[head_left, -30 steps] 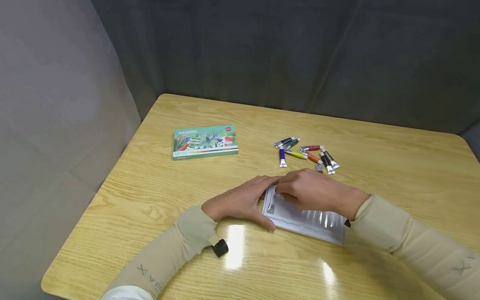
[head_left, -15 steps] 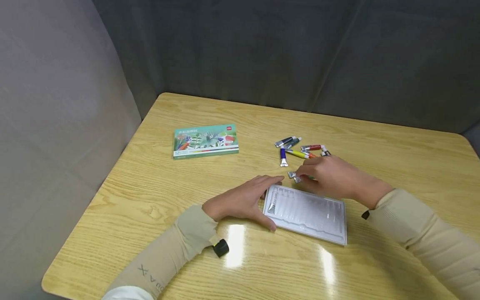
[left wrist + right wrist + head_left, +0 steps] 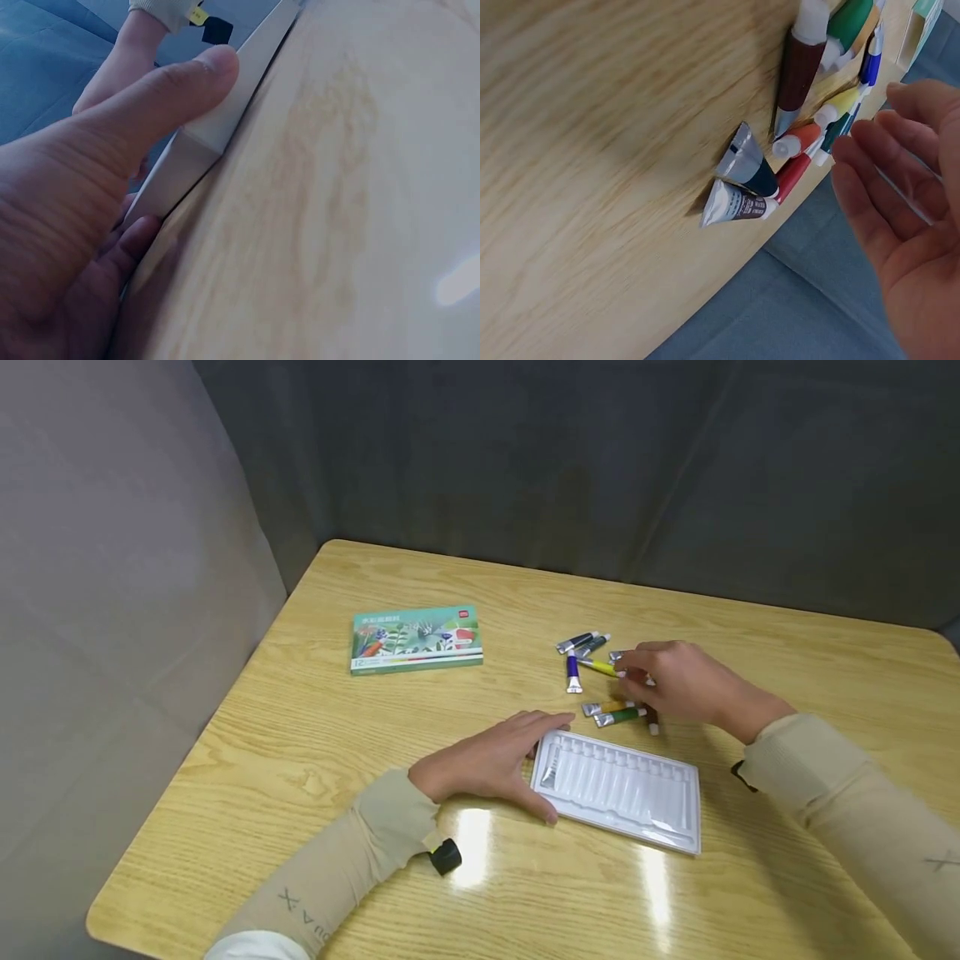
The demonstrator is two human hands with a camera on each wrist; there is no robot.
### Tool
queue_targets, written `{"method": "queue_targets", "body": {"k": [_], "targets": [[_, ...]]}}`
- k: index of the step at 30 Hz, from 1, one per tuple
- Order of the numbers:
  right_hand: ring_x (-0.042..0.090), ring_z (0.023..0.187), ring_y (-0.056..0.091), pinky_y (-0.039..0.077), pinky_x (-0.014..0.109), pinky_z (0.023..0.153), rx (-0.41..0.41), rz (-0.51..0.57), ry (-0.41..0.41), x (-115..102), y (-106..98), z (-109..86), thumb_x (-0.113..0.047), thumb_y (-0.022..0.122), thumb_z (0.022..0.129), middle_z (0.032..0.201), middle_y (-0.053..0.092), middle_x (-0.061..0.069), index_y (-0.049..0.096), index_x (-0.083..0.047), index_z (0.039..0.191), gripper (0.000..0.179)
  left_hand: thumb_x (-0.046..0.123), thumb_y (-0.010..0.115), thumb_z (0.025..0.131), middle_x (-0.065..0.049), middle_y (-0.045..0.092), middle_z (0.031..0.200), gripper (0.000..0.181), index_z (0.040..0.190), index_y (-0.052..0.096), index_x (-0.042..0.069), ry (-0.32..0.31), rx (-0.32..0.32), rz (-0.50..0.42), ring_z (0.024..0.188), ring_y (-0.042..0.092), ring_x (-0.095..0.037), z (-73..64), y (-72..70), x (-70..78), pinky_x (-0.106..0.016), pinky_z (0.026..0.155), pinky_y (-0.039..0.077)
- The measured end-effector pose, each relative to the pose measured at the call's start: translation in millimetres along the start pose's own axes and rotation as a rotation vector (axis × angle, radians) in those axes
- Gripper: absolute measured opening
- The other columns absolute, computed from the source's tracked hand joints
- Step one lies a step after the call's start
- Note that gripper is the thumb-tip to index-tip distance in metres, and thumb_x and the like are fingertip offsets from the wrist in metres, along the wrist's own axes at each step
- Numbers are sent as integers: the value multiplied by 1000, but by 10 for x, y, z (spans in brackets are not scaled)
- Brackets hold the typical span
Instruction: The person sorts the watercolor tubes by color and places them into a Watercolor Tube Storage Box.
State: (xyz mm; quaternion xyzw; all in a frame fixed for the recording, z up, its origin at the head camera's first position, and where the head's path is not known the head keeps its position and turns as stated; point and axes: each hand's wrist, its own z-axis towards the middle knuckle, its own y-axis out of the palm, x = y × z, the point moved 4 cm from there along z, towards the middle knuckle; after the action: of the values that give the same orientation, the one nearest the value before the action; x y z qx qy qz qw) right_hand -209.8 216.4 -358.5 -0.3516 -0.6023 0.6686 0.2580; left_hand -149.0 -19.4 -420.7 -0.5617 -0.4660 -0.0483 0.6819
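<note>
At the near left corner of the white plastic tray (image 3: 618,785), the left hand (image 3: 487,760) lies flat with thumb and fingers pressed against the tray's edges, apparently bracing it so that it does not slide on the glossy table (image 3: 300,727). The fingers are fairly straight; they steady the tray rather than close around it. The right hand (image 3: 678,681) hovers over the scattered paint tubes (image 3: 592,664) beyond the tray, fingers loosely spread and holding nothing. The tray's moulded slots look empty but for one tube (image 3: 550,768) at its left end, though glare makes this hard to be sure of.

The left wrist view shows what the head camera cannot: the thumb (image 3: 176,94) bears on the tray's thin rim (image 3: 225,127) right at the corner, with another finger against the side below. The right wrist view shows the open palm and separated fingers (image 3: 870,187) just clear of the tubes, and picks out a dark red tube (image 3: 799,75), an orange one (image 3: 799,141) and two with crimped silver ends (image 3: 742,184) that the hand hides from above. Only the head view shows the green paint box (image 3: 416,641), well apart to the left.
</note>
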Motion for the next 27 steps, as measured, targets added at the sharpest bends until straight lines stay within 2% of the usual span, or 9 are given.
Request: {"method": "queue_targets", "body": {"k": [6, 11, 13, 19, 24, 27], "targets": [[19, 84, 72, 64, 44, 80, -9, -12, 42, 52, 35, 131, -4, 74, 91, 103, 77, 11, 77, -4, 111, 20, 62, 90, 69, 3, 40, 164, 126, 166, 21, 22, 9, 5, 2, 150, 39, -15, 5, 22, 19, -33, 127, 35], [16, 76, 60, 59, 37, 72, -47, -12, 61, 27, 97, 262, -3, 72, 92, 95, 72, 8, 76, -3, 109, 18, 62, 90, 69, 5, 40, 164, 126, 166, 22, 23, 10, 10, 4, 150, 39, -14, 6, 29, 20, -33, 127, 35], [16, 74, 56, 55, 34, 70, -78, -8, 94, 23, 126, 299, -7, 73, 92, 94, 70, 7, 76, -5, 109, 18, 62, 90, 69, 5, 39, 164, 125, 166, 21, 23, 12, 9, 5, 150, 39, -14, 7, 31, 22, -33, 127, 35], [17, 75, 56, 53, 32, 71, -144, 16, 176, 28, 167, 353, -11, 74, 92, 93, 71, 5, 76, -8, 108, 16, 62, 91, 68, 3, 40, 163, 125, 166, 23, 22, 18, 12, 16, 150, 39, -14, 1, 27, 26, -33, 127, 35], [17, 73, 56, 50, 32, 69, -144, 26, 178, 22, 159, 363, -10, 74, 92, 89, 69, 5, 75, -7, 105, 13, 62, 91, 68, 3, 42, 162, 123, 165, 26, 21, 21, 15, 31, 149, 41, -15, -9, 11, 16, -33, 126, 36], [17, 73, 54, 49, 32, 69, -121, 31, 152, 39, 161, 369, -9, 74, 90, 85, 66, 4, 75, -7, 102, 12, 61, 91, 68, 3, 43, 161, 122, 164, 28, 21, 23, 18, 30, 148, 41, -15, -8, -6, 4, -33, 126, 36]]}}
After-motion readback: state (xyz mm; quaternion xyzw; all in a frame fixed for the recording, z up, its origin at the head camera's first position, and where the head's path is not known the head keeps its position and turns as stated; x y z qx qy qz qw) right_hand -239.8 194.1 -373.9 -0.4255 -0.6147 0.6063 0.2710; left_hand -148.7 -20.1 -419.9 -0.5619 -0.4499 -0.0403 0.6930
